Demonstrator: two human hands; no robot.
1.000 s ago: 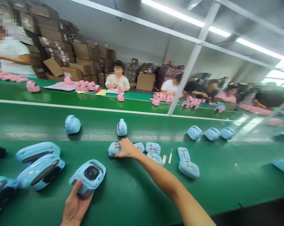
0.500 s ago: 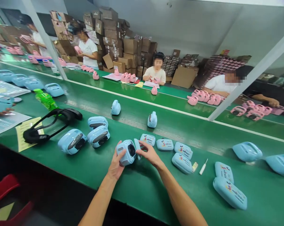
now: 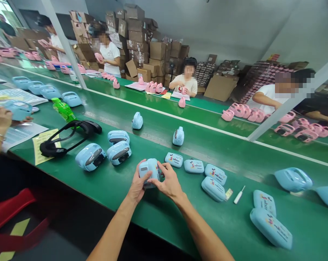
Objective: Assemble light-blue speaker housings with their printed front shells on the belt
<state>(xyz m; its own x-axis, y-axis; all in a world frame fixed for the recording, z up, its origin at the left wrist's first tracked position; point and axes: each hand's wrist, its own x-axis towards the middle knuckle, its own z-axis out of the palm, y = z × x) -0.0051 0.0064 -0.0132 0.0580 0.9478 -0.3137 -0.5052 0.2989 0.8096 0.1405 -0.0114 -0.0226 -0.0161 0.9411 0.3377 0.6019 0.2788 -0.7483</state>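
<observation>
My left hand (image 3: 136,185) wraps round a light blue plastic housing (image 3: 146,166) above the green table. A blue cover panel (image 3: 157,168) with a printed figure lies against the housing's right face, and my right hand (image 3: 169,182) grips it there, thumb in front and fingers at the upper edge. Whether the panel is fully seated I cannot tell. Right of my hands lie several blue covers printed MICKEY (image 3: 193,166). To the left rest similar blue housings with dark front windows (image 3: 90,157).
A white-handled thin-tipped tool (image 3: 239,195) lies right of the covers. Black headgear with straps (image 3: 71,139) and a green bottle (image 3: 64,110) are at left, near another person's hands (image 3: 0,117). Two blue units (image 3: 178,136) stand ahead. Across the line, people handle pink units (image 3: 153,87).
My right hand has brought the cover panel from beside the housing onto its dark-windowed face. The view has shifted slightly, and another person's hand and wrist now show at left.
</observation>
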